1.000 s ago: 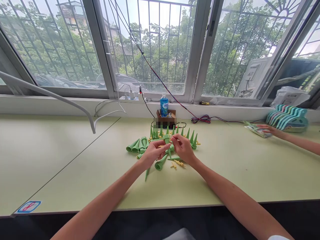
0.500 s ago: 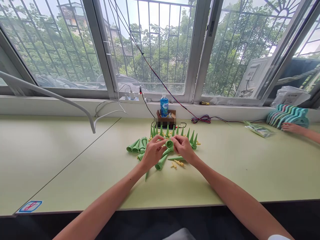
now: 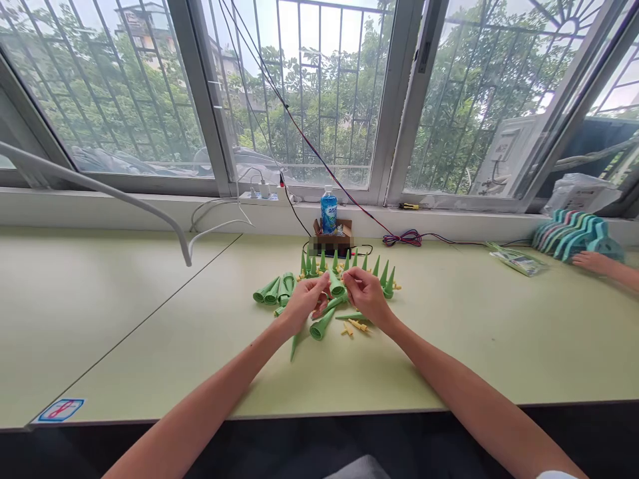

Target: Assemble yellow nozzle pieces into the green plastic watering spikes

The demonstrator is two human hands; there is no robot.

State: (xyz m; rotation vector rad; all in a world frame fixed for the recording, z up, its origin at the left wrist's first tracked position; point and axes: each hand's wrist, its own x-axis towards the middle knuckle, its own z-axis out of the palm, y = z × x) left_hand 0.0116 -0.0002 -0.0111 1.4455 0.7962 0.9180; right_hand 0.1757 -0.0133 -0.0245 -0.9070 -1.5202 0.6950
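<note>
My left hand point(image 3: 303, 301) is closed on a hollow green plastic spike point(image 3: 336, 286), its open end tilted down toward me. Just right of that spike, my right hand point(image 3: 368, 294) has its fingertips pinched together; whatever they hold is too small or hidden to make out. Below my hands lie a loose green spike with a threaded mouth point(image 3: 322, 326), a thin green spike point(image 3: 352, 317) and small yellow fittings point(image 3: 358, 325). More green spikes point(image 3: 271, 293) are piled left of my left hand. Behind my hands, several spikes point(image 3: 383, 274) stand points up with yellow pieces at their bases.
A blue bottle point(image 3: 329, 211) stands in a small cardboard box point(image 3: 344, 229) by the wall. Coiled cable point(image 3: 402, 237) and a plastic packet point(image 3: 522, 261) lie farther right. Another person's hand point(image 3: 596, 261) touches turquoise hangers point(image 3: 574, 234). A white curved tube point(image 3: 124, 189) crosses the left.
The green spike in my left hand has turned so its mouth points lower, and my right fingertips have come slightly away from it. The other person's hand has shifted right.
</note>
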